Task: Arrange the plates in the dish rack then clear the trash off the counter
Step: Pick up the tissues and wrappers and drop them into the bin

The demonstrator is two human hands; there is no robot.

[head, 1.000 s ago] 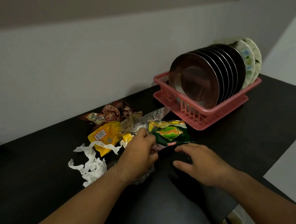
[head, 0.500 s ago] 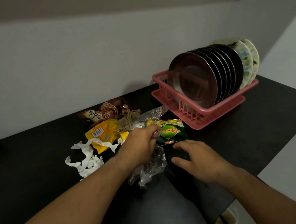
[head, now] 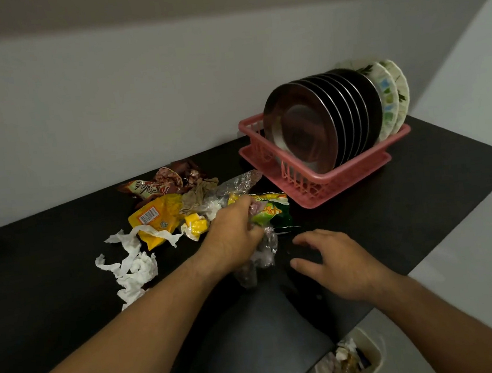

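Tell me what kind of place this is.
Most likely a home kitchen: a dark counter against a plain wall, a pink dish rack full of plates, and snack wrappers being cleared.

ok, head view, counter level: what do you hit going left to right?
Torn white tissue → yellow wrapper with barcode → left hand closed on clear plastic → green snack packet → right hand, open and empty → pink dish rack holding the upright plates.

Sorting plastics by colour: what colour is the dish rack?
Pink, seen in the head view: the dish rack is a slatted plastic basket holding the plates.
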